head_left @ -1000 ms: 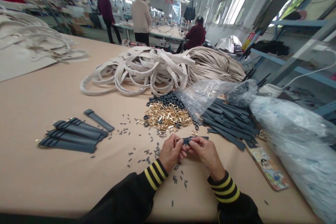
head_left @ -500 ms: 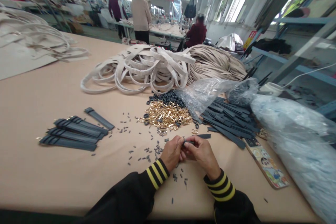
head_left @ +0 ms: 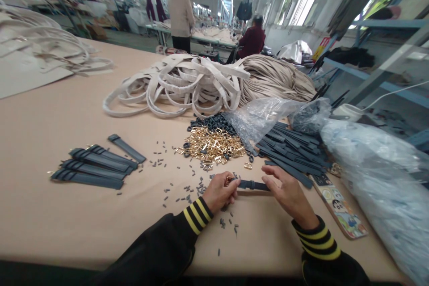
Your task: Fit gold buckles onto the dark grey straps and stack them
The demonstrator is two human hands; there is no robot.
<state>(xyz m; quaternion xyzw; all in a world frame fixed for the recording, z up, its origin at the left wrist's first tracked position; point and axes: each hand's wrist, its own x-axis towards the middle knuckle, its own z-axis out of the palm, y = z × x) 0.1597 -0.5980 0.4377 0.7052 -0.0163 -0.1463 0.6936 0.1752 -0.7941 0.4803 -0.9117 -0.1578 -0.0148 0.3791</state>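
My left hand (head_left: 219,192) is closed on a dark strap (head_left: 256,186) with a gold buckle (head_left: 229,181) at its left end. A small dark loop (head_left: 250,185) sits around the strap, which points to the right. My right hand (head_left: 290,192) is by the strap's far end with its fingers apart; whether it touches the strap I cannot tell. Beyond my hands lies a heap of gold buckles (head_left: 214,143), with dark loops (head_left: 216,124) behind it. Small dark pieces (head_left: 200,187) are scattered around my left hand.
Buckled dark straps (head_left: 94,167) lie at the left. Loose dark strips (head_left: 293,152) are at the right, near a phone in a patterned case (head_left: 342,208) and a clear plastic bag (head_left: 378,174). Pale straps (head_left: 187,85) are piled behind. Several people stand or sit farther off.
My right hand has moved right, away from my left, and its fingers have spread. The strap, loop and buckle now show in my left hand.
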